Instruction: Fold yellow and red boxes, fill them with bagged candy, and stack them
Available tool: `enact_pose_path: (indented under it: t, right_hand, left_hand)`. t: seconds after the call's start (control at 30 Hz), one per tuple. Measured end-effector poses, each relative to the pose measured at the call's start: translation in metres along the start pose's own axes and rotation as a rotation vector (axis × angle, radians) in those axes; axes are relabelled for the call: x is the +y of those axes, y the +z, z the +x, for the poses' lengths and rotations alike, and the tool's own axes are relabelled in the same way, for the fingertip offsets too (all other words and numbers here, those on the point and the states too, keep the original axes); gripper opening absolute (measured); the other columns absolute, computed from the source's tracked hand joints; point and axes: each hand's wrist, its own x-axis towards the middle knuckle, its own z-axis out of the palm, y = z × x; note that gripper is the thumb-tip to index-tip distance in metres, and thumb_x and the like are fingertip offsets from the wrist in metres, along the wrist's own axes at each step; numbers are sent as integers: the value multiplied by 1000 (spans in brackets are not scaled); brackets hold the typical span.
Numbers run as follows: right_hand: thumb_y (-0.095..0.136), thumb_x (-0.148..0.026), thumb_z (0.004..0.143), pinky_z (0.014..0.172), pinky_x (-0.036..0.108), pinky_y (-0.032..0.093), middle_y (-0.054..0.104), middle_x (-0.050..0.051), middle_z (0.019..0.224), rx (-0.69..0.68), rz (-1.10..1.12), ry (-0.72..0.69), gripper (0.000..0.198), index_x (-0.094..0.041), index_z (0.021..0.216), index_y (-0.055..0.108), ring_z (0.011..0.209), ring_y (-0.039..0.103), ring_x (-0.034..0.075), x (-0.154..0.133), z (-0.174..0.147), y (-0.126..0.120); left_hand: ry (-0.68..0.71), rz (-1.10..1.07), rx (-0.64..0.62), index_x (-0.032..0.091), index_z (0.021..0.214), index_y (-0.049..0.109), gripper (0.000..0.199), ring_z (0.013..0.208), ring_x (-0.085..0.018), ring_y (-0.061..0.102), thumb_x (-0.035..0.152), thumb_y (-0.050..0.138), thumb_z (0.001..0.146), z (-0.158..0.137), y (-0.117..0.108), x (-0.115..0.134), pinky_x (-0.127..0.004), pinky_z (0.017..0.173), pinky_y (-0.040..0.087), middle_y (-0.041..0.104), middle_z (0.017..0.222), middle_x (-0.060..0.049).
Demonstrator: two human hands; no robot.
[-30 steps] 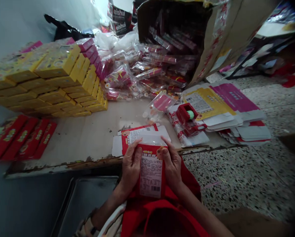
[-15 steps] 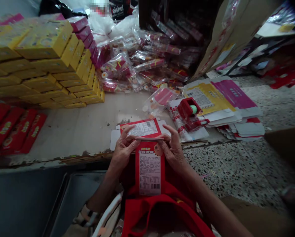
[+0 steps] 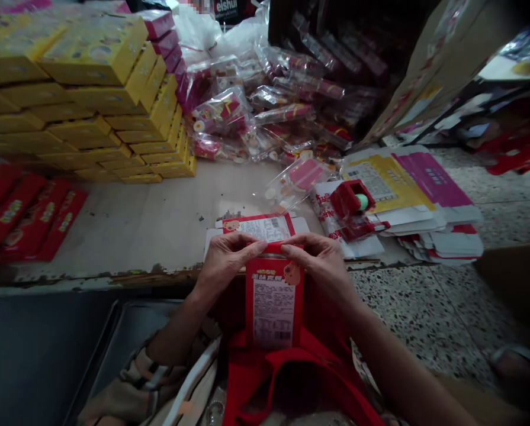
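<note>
A red printed box (image 3: 272, 310) with a white text label and a bear picture stands upright in front of me. At its top edge, my left hand (image 3: 227, 260) pinches the left side of the red flap between thumb and fingers. My right hand (image 3: 327, 266) pinches the same flap from the right, its thumb close to the left one. Just behind the hands, on the table, lies a flat red carton (image 3: 265, 226) with white flaps. A red bag-like cloth (image 3: 256, 378) spreads below the box, over my lap.
Stacked yellow boxes (image 3: 96, 62) and a row of red boxes (image 3: 38, 222) stand on the left. Bagged packets (image 3: 256, 112) pile up at the back beside a large cardboard box (image 3: 437, 65). A red tape dispenser (image 3: 347, 201) and flat cartons (image 3: 416, 189) lie right.
My raised index fingers have come down, and both hands have closed in on the flap. The flap's red face now shows between the thumbs. The view has shifted slightly.
</note>
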Motion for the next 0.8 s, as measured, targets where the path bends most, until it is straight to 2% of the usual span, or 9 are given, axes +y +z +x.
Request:
enact_pose_path:
  t: [0.13,0.27,0.33,0.4,0.5,0.57,0.63,0.7,0.8]
  right_hand:
    - [86,-36,78,69,30,58,81,4,83,-83,93,87,15,-23,85,83,73,73,19,-3,-3,-9]
    - [84,-36,81,75,28,59,82,3,88,-100,63,19,17,-27,96,84,81,74,17,5,-8,-26]
    - [84,-33,83,81,29,60,82,2,98,-158,13,-16,22,-29,104,83,88,75,18,9,-10,-35]
    - [83,-30,84,86,31,61,81,2,110,-228,-36,-49,26,-31,110,81,94,76,18,11,-13,-42]
    - [79,-25,88,92,34,60,79,3,117,-239,-162,-204,22,-31,108,81,103,75,20,14,-22,-41]
    - [74,-22,91,97,36,57,79,4,116,-151,-271,-342,17,-29,104,81,108,74,21,18,-28,-32]
    - [71,-20,92,98,37,56,80,5,112,-34,-332,-399,16,-26,102,81,106,74,22,23,-31,-24]
    - [74,-23,90,92,36,58,81,6,106,30,-334,-313,12,-24,99,80,100,75,22,25,-31,-27]
    - [84,-35,80,75,34,59,81,5,87,117,-314,-108,16,-21,88,81,79,75,22,12,-30,-61]
  left_hand:
    - [49,61,-71,18,80,83,24,67,-17,70,41,88,74,-2,-6,2,-24,64,56,79,76,-5]
    - [188,170,-153,20,96,84,27,89,-24,76,43,79,85,-5,-15,-1,-31,79,60,82,97,-10]
    - [291,247,-196,22,100,84,26,101,-26,75,36,86,79,-5,-18,-4,-34,91,59,81,108,-10]
    - [333,299,-246,23,103,83,33,107,-27,74,28,91,72,-7,-20,-8,-35,96,58,80,113,-10]
    - [289,207,-287,22,100,82,29,105,-26,75,22,90,73,-14,-15,-17,-34,90,61,79,114,-11]
    - [214,57,-270,20,92,79,19,106,-26,74,22,88,76,-19,-7,-25,-35,90,60,79,115,-11]
    - [123,-70,-219,19,89,74,17,103,-25,74,23,86,78,-22,5,-35,-35,89,60,79,113,-9]
    - [33,-124,-173,20,93,71,22,90,-21,74,26,86,78,-21,16,-44,-31,80,59,79,102,-5]
    - [-3,-137,-23,20,89,65,29,72,-16,70,29,88,75,-15,26,-50,-25,65,55,77,90,-1]
